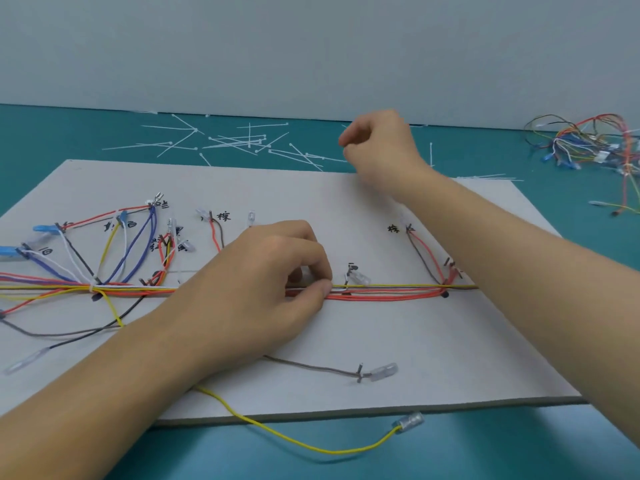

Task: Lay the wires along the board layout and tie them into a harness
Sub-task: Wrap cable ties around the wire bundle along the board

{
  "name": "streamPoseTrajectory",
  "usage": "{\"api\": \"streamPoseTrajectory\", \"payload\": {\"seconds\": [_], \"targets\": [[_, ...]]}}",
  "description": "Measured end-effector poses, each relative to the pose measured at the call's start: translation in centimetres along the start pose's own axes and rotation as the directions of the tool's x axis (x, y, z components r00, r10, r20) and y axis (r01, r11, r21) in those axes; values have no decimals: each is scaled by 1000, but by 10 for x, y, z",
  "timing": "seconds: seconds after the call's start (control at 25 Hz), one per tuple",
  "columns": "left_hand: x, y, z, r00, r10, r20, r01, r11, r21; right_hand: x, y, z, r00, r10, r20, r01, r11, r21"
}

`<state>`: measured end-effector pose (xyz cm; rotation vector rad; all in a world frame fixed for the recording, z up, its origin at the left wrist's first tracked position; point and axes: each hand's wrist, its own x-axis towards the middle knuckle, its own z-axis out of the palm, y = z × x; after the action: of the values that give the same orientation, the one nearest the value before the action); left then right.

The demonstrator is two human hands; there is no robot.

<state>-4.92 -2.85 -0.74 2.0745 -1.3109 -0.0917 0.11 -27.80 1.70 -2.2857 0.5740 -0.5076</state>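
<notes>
A white layout board (433, 348) lies on the teal table, with handwritten labels and small pegs. A bundle of coloured wires (388, 292) runs left to right across its middle, and one white tie (92, 287) binds it at the left. Branch wires fan up to labelled pegs. My left hand (273, 278) rests on the board and pinches the bundle near its middle. My right hand (379, 143) is beyond the board's far edge, over the loose white cable ties (242, 142), fingers curled; whether it pinches a tie cannot be told.
A tangled heap of spare coloured wires (588, 147) lies at the far right of the table. A yellow wire (311, 445) with a clear terminal hangs off the board's near edge. A brown wire (311, 367) ends at a peg near the front. A pale wall stands behind.
</notes>
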Motion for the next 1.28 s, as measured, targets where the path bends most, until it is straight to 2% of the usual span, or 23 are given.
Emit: {"api": "streamPoseTrajectory", "payload": {"seconds": [0.12,0.24,0.56,0.76,1.08,1.28], "targets": [[-1,-1,0,1000,-4,-1,4,999,-41,33,7,17,993,61,104,-56,997,-54],[-2,0,0,1000,-12,4,12,999,-52,41,7,32,987,33,154,-14,993,-121],[0,1,1,1000,-29,-6,29,998,-48,52,7,41,996,33,79,-11,964,-265],[-1,1,0,999,-37,1,37,998,-58,53,7,36,996,47,71,-31,976,-215],[0,1,0,999,-32,0,32,999,-43,57,5,35,995,62,73,-33,936,-349],[0,0,0,999,-33,-2,33,999,-37,41,-4,18,997,6,73,30,881,-471]]}}
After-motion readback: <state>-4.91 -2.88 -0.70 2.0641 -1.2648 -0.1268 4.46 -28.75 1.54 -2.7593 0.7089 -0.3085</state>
